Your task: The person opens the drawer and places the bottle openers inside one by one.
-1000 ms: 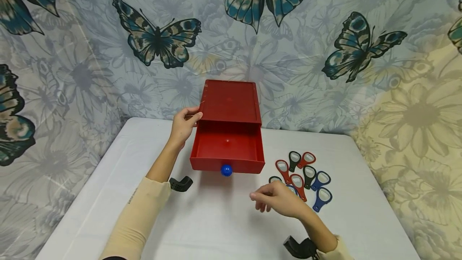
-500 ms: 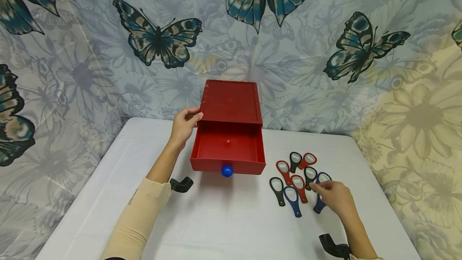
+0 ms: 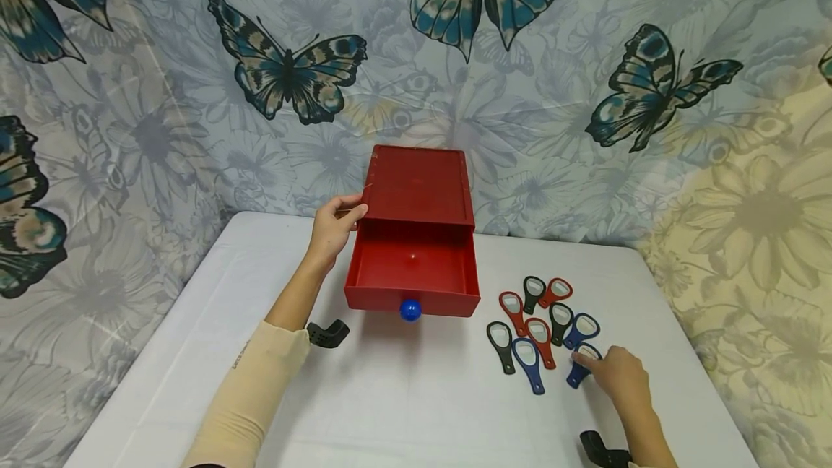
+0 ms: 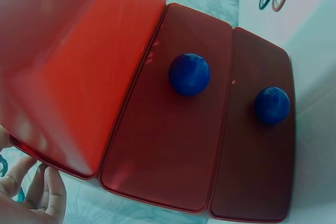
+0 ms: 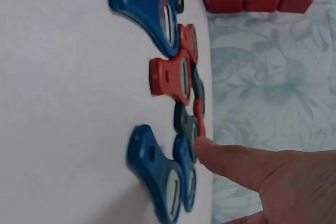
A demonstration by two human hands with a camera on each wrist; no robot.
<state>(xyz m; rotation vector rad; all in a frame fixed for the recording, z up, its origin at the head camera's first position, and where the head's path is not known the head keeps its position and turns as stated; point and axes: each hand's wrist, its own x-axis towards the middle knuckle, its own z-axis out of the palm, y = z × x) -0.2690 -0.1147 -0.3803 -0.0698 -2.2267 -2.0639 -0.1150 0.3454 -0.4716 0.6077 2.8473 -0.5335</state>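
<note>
A red drawer unit (image 3: 422,183) stands at the back of the table, its top drawer (image 3: 377,298) pulled out and bare inside. My left hand (image 3: 333,230) grips the unit's left side, thumb near the top edge. In the left wrist view, curled fingers (image 4: 55,195) show at its edge, beside two lower drawers with blue knobs (image 4: 189,74). On the right, my right hand (image 3: 620,378) reaches over a blue magnifying glass (image 3: 575,378), its thumb (image 5: 226,158) extended at the lens end; contact is unclear. This magnifying glass lies on the table, and the other fingers are mostly hidden.
Several more small magnifying glasses lie clustered on the white table (image 3: 403,410), including a black one (image 3: 500,341), a red one (image 3: 541,341) and another blue one (image 3: 529,367). Behind the table hangs a butterfly-patterned cloth (image 3: 520,179).
My right hand has moved from in front of the drawer, rightward across the magnifying glasses, then slightly down to the rightmost low blue one. The left hand keeps its hold on the drawer unit.
</note>
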